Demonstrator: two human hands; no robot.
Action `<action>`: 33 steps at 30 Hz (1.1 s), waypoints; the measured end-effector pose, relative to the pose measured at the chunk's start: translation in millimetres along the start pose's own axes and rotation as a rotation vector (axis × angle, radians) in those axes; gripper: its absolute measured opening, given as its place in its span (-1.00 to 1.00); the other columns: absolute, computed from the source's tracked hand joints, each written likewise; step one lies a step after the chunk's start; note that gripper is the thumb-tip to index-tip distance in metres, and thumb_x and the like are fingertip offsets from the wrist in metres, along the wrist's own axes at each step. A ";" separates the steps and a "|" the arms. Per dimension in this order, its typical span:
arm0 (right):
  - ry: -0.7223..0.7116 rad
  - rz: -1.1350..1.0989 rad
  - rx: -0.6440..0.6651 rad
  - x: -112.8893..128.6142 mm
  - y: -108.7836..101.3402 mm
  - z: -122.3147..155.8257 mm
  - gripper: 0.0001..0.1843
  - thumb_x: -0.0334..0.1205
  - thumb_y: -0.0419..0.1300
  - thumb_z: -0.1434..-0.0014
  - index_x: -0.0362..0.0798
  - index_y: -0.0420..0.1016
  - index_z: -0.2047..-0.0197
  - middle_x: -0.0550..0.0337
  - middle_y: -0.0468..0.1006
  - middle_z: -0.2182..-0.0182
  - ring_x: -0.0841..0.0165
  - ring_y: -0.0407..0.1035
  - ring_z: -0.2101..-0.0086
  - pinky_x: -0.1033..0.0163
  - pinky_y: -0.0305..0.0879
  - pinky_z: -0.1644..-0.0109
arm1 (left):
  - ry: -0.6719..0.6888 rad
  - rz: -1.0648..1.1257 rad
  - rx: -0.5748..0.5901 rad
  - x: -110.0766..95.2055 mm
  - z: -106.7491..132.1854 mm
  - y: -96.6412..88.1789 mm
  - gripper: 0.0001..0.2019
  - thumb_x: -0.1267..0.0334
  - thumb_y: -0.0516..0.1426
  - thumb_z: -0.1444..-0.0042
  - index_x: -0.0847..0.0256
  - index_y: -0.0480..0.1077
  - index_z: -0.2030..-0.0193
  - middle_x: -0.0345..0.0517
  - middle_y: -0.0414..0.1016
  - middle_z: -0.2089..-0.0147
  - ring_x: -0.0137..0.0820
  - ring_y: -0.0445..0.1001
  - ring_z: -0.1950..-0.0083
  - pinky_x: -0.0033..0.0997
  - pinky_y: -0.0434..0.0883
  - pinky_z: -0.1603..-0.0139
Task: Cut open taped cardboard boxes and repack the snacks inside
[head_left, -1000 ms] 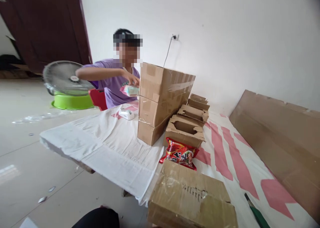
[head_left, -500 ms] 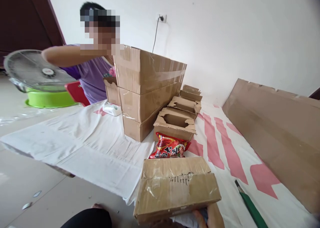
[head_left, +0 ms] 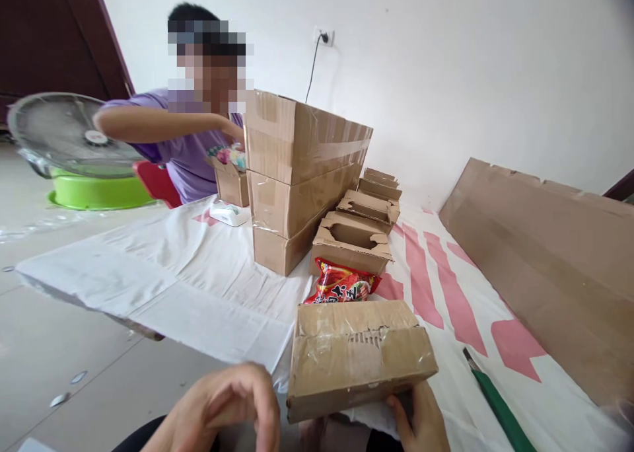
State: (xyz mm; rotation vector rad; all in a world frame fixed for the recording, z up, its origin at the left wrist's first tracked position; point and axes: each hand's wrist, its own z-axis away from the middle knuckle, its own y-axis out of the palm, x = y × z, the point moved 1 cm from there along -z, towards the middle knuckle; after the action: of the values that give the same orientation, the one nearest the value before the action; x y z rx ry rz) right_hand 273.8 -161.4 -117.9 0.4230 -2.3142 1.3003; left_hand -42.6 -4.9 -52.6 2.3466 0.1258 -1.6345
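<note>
A taped cardboard box (head_left: 361, 363) with a torn seam on its top sits tilted at the table's near edge. My right hand (head_left: 421, 419) holds it by its lower right corner, thumb on the near side and the other fingers partly hidden. To the left of the box, apart from it, my left hand (head_left: 228, 399) hovers open with bent fingers and nothing visible in it. Just behind the box lies a red food packet (head_left: 341, 283) with dark lettering, against an opened cardboard box (head_left: 354, 240). A green-handled tool (head_left: 498, 406) rests to the right.
Three layers of taped boxes (head_left: 297, 174) stand beside a row of torn-open boxes. A person (head_left: 188, 135) in purple sits beyond, one arm over a small box (head_left: 232, 182). A large cardboard sheet (head_left: 535, 260) leans at right. A cloth (head_left: 198, 280) covers the table.
My left hand has come into view beside the box. The box has shifted slightly up in the picture, still held by my right hand. The person's forearm has lowered toward their small box.
</note>
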 end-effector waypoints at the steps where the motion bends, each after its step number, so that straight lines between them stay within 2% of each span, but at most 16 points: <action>1: 0.010 0.004 -0.023 2.7 0.3 -0.1 -0.54 0.03 0.14 -0.20 -0.02 0.33 -0.09 -0.05 0.55 0.06 0.05 0.44 0.03 -0.03 0.44 0.00 | 0.069 0.087 -0.025 -4.4 -0.2 -1.8 -0.32 -0.35 0.28 0.28 0.13 0.44 0.13 -0.12 0.50 0.45 -0.25 0.52 0.42 -0.39 0.41 0.46; 3: 0.025 0.013 -0.072 7.6 -2.0 0.1 -0.49 0.07 0.12 -0.20 -0.04 0.32 -0.12 -0.08 0.52 0.01 0.04 0.41 -0.02 -0.05 0.40 -0.05 | 0.210 0.209 -0.197 -10.6 -5.8 -3.4 -0.40 -0.28 0.24 0.12 0.12 0.40 0.08 -0.17 0.47 0.43 -0.40 0.44 0.47 -0.49 0.34 0.45; 5: 0.018 0.012 -0.040 10.9 -10.3 0.1 -0.46 0.10 0.14 -0.19 -0.05 0.33 -0.13 -0.08 0.52 -0.02 0.05 0.40 -0.04 -0.02 0.39 -0.08 | 0.309 0.198 -0.474 -11.9 -15.9 -3.5 -0.46 -0.21 0.24 0.05 0.12 0.39 0.04 -0.18 0.43 0.34 -0.48 0.37 0.42 -0.52 0.32 0.38; 7: -0.013 0.001 0.045 10.8 -26.0 -1.4 -0.49 0.10 0.12 -0.20 -0.04 0.39 -0.09 -0.08 0.55 0.02 0.08 0.44 0.00 0.05 0.41 -0.05 | 0.371 0.112 -0.638 -9.5 -26.7 -2.0 -0.41 -0.23 0.24 0.07 0.12 0.39 0.00 -0.11 0.40 0.19 -0.40 0.37 0.26 -0.44 0.35 0.25; 9: -0.006 0.013 0.091 5.1 -48.3 -5.5 -0.56 0.08 0.06 -0.24 -0.03 0.46 -0.02 -0.07 0.58 0.05 0.11 0.46 0.04 0.08 0.43 -0.02 | 0.404 -0.028 -0.698 -5.5 -34.8 0.4 -0.36 -0.32 0.16 0.07 0.11 0.40 -0.02 -0.02 0.36 0.02 -0.22 0.35 0.03 -0.29 0.35 0.06; 12: 0.108 0.142 0.011 -16.0 -85.5 -15.9 -0.55 0.12 0.02 -0.22 -0.02 0.53 0.10 -0.05 0.59 0.09 0.10 0.47 0.05 0.01 0.41 -0.05 | 0.408 -0.324 -0.727 -1.7 -39.0 5.8 -0.37 -0.31 0.12 0.00 0.10 0.39 -0.06 0.04 0.25 -0.16 -0.03 0.16 -0.24 -0.14 0.21 -0.16; 15: 0.251 0.358 -0.049 -48.4 -113.8 -23.8 -0.47 0.23 0.03 -0.11 -0.03 0.55 0.18 -0.06 0.59 0.09 0.01 0.45 0.05 -0.11 0.37 -0.06 | 0.375 -0.520 -0.766 -3.1 -37.3 11.0 -0.53 -0.13 0.10 -0.15 0.09 0.32 -0.10 0.06 0.19 -0.23 -0.02 0.09 -0.32 -0.05 0.08 -0.27; 19: 0.448 0.588 0.042 -91.6 -127.7 -21.9 -0.41 0.25 0.01 -0.03 -0.01 0.54 0.13 -0.09 0.57 0.05 -0.09 0.45 0.07 -0.17 0.40 0.07 | 0.337 -0.605 -0.731 -11.2 -36.6 11.9 -0.72 0.02 0.07 -0.23 0.11 0.32 0.02 0.07 0.12 -0.31 -0.03 0.06 -0.36 0.01 0.06 -0.31; 22: 0.483 0.598 0.099 -110.6 -126.6 -19.5 -0.40 0.18 0.00 -0.01 -0.05 0.50 0.06 -0.15 0.59 0.08 -0.06 0.49 0.12 -0.13 0.41 0.10 | 0.321 -0.592 -0.680 -16.6 -39.9 10.4 -0.74 0.02 0.07 -0.23 0.13 0.31 0.09 0.10 0.06 -0.37 -0.01 0.02 -0.39 0.05 0.03 -0.34; 26: 0.490 0.444 0.089 -120.1 -127.7 -26.7 -0.42 0.07 0.01 0.05 -0.07 0.46 0.04 -0.14 0.61 0.17 0.01 0.51 0.14 -0.04 0.40 0.04 | 0.311 -0.539 -0.632 -16.2 -46.6 9.5 -0.66 -0.01 0.04 -0.25 0.14 0.31 -0.02 0.11 -0.11 -0.46 -0.03 -0.06 -0.44 0.06 -0.03 -0.37; 29: 0.553 0.310 0.035 -120.3 -135.5 -40.8 -0.46 0.04 0.04 0.10 -0.02 0.44 0.07 -0.06 0.63 0.22 0.04 0.52 0.17 -0.01 0.43 0.10 | 0.323 -0.525 -0.609 -13.5 -49.9 8.5 -0.64 0.00 0.02 -0.26 0.14 0.30 -0.07 0.11 -0.11 -0.47 -0.05 -0.05 -0.44 0.03 0.01 -0.37; 31: 0.539 0.233 -0.029 -112.5 -142.6 -55.1 -0.47 0.06 0.05 0.07 -0.02 0.43 0.06 -0.07 0.61 0.19 0.05 0.51 0.13 0.01 0.43 0.09 | 0.335 -0.527 -0.603 -13.3 -50.8 8.3 -0.64 -0.01 0.01 -0.26 0.15 0.30 -0.06 0.12 -0.07 -0.45 -0.05 -0.03 -0.43 0.03 0.04 -0.36; 33: 0.466 0.176 -0.083 -93.2 -149.3 -73.7 -0.46 0.09 0.04 0.00 -0.04 0.41 0.02 -0.08 0.58 0.09 0.06 0.47 0.05 0.05 0.42 0.06 | 0.343 -0.525 -0.604 -14.4 -51.3 8.7 -0.63 -0.03 0.00 -0.26 0.16 0.30 -0.05 0.13 -0.05 -0.44 -0.04 -0.03 -0.43 0.03 0.03 -0.36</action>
State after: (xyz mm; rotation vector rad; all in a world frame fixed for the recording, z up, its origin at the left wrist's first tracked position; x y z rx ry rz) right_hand 440.4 -169.7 -25.3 -0.1087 -2.0288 1.2200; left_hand 0.7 2.1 -21.1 2.1607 1.2057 -1.1122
